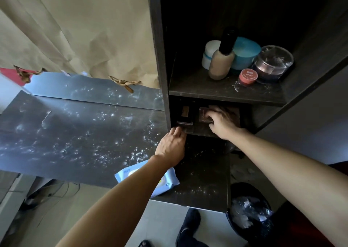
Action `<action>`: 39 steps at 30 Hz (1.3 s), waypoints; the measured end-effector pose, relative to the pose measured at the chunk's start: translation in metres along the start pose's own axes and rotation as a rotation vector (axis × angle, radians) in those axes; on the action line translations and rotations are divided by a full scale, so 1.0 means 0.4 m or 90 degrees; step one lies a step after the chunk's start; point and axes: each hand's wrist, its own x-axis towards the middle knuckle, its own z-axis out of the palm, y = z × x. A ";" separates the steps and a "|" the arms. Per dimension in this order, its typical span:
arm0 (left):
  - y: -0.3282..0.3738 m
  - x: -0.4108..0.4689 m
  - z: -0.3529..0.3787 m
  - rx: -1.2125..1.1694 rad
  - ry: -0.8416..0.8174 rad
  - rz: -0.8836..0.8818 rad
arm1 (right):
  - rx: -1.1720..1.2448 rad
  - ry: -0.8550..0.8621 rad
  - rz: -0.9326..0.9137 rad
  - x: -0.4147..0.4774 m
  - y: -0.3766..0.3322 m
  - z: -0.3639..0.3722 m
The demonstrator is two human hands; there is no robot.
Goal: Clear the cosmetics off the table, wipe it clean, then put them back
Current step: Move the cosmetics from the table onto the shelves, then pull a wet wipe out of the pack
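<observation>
We grip a palette (pixel 204 115) with our right hand (pixel 220 120); our left hand (pixel 172 143) sits just beside (hold unclear). The table (pixel 75 130) looks cleared but unwiped.

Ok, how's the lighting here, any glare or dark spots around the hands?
Head view: daylight glares off the speckled table; the lower shelf, where the right hand holds a palette and the left hand reaches, sits in deep shadow; the wide lens bows the cabinet edge.

Teal tub (pixel 244 54), coral pot lid (pixel 248 75), beige bottle (pixel 220 64) (black cap), white-speckled dark table (pixel 75 133)
</observation>
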 end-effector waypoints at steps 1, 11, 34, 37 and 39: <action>-0.009 -0.030 -0.002 -0.009 0.010 -0.002 | 0.009 0.038 0.000 -0.028 -0.016 -0.007; -0.232 -0.432 -0.049 -0.007 0.016 -0.116 | 0.059 0.059 -0.056 -0.296 -0.283 0.155; -0.288 -0.568 0.087 -0.016 -0.206 -0.091 | -0.157 -0.122 -0.230 -0.324 -0.441 0.319; -0.275 -0.567 0.092 -0.038 -0.207 -0.110 | -0.161 -0.156 -0.245 -0.309 -0.435 0.307; -0.270 -0.563 0.094 -0.050 -0.203 -0.124 | -0.164 -0.173 -0.259 -0.294 -0.433 0.289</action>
